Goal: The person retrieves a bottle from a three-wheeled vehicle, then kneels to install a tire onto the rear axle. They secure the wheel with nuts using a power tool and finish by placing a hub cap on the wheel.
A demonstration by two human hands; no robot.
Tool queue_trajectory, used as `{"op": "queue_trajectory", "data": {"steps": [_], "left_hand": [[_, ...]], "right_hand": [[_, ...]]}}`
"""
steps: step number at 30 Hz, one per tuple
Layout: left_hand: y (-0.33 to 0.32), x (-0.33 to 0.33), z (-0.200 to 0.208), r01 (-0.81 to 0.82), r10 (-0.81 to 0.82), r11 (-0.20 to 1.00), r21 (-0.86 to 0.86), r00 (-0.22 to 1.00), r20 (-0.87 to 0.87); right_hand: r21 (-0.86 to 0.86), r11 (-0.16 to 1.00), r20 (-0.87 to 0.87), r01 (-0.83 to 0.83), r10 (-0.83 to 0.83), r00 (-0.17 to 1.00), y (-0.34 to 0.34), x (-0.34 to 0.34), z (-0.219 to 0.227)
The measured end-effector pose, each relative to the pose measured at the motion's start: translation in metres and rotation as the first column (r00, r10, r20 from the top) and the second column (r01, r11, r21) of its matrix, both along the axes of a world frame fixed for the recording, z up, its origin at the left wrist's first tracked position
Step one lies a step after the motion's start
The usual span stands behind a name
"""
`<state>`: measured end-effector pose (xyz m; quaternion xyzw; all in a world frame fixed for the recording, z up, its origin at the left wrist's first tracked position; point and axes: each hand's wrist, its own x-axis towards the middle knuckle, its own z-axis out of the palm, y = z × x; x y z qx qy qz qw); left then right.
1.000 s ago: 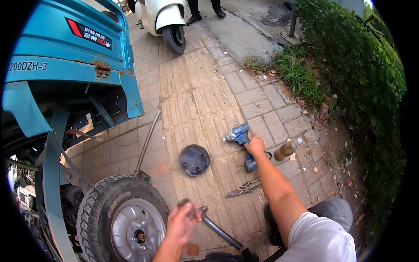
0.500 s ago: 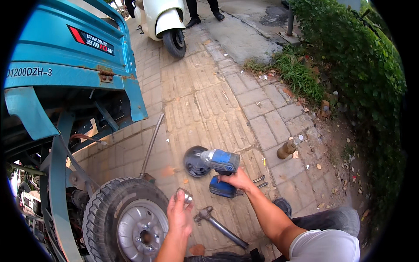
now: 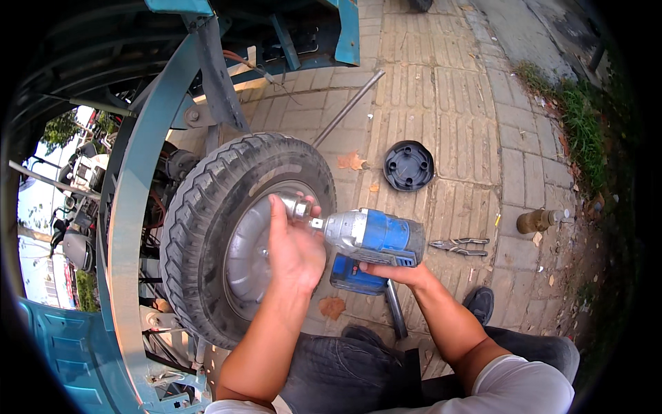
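Note:
My right hand grips a blue and grey cordless impact wrench by its handle, with the blue battery below. Its square drive points left. In my left hand is a shiny metal socket, held by the fingers close to the tip of the drive; a small gap seems to lie between them. Behind my left hand stands a wheel with a black tyre and a silver rim, partly covered by the hand and forearm.
A round black cap, pliers and a glass bottle are on the paving. A metal bar leans beyond the tyre. Under the wrench, a hammer handle shows. The blue vehicle frame rises at left.
My view has swung left and down toward the wheel. The wrench and the socket, apart before, have come together in front of the rim, the wrench's drive turned toward the socket.

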<state>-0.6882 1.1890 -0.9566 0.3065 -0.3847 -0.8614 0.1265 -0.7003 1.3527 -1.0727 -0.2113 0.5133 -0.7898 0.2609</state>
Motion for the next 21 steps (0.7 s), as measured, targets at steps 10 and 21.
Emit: {"op": "queue_trajectory", "data": {"steps": [10, 21], "left_hand": [[0.015, 0.024, 0.016, -0.071, 0.071, 0.997, -0.014, 0.997, -0.012], [-0.005, 0.071, -0.05, -0.097, 0.082, 0.995, 0.0, 0.849, 0.522]], "right_hand": [[-0.001, 0.988, -0.493, 0.154, -0.135, 0.86, -0.012, 0.013, -0.017], [0.328, 0.943, -0.603, 0.052, 0.166, 0.78, -0.017, 0.006, -0.022]]}}
